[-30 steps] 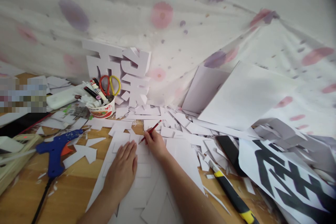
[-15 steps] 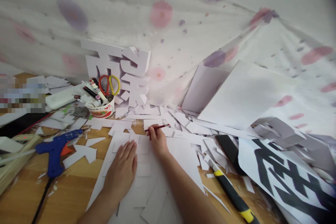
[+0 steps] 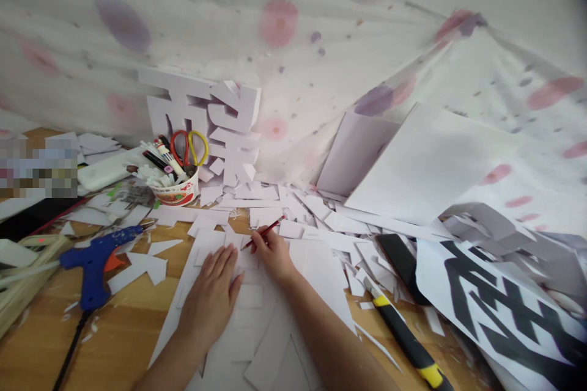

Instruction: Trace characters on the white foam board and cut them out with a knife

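My right hand pinches a dark red pencil, its tip slanting down to the left near the white sheet. Flat on the same white sheet lies my left hand, fingers stretched out and close together. Cut-out outlines and flat white pieces, such as a small rectangle, show on the sheet between my forearms. Part of the sheet is hidden under both arms.
On the left lies a blue glue gun. Behind it stands a paper tub with scissors and pens. To the right are a yellow-black utility knife, a dark phone-like slab and a printed character sheet. White scraps litter the back.
My right hand has turned and shifted slightly left; the pencil went from nearly level to slanting, tip lower and closer to my left hand. My left hand stays flat.
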Demonstrator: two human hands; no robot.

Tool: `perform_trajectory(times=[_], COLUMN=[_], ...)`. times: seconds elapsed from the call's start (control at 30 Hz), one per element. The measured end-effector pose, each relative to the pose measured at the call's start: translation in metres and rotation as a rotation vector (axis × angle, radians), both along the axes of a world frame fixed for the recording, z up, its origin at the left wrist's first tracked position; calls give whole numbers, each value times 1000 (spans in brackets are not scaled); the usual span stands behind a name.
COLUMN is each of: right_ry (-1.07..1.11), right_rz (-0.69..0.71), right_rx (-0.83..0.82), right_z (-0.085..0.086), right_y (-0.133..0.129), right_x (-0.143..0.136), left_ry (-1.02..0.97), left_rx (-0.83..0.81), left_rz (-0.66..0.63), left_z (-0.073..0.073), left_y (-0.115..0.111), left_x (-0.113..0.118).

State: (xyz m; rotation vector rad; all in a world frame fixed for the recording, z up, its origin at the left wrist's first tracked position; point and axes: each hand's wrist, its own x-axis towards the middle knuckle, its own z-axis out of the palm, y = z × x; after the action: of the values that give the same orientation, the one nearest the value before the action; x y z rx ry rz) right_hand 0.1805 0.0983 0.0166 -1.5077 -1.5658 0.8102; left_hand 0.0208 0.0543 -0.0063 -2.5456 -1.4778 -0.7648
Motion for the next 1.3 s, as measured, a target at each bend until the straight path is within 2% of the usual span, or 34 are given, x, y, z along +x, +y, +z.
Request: perform_trajectory(times=[0.2, 0.43, 0.7, 0.9, 1.13, 1.2, 1.3], right_ry=[-76, -234, -618, -858, -888, -801, -528], right_rz=[7, 69, 154, 257, 346, 304, 139], right_rx=[-41, -10, 33, 93, 153, 214, 252], right_z=[6, 19, 49, 59, 54, 54, 55], right_y=[-1, -1, -5, -4, -4, -7, -14], right_x=[0, 0, 11, -3, -12, -6, 5], left_ry=[15, 12, 14, 11, -20, -8, 6], left_rx=[-55, -99, -94, -100, -85, -92, -100], left_rz=[-4, -14, -11, -11, -15, -14, -19], left_z=[1, 1, -3, -2, -2, -2, -1], left_y=[-1, -3, -2, -2, -2, -2, -3], left_x=[-1, -1, -1, -1, -1, -1, -1])
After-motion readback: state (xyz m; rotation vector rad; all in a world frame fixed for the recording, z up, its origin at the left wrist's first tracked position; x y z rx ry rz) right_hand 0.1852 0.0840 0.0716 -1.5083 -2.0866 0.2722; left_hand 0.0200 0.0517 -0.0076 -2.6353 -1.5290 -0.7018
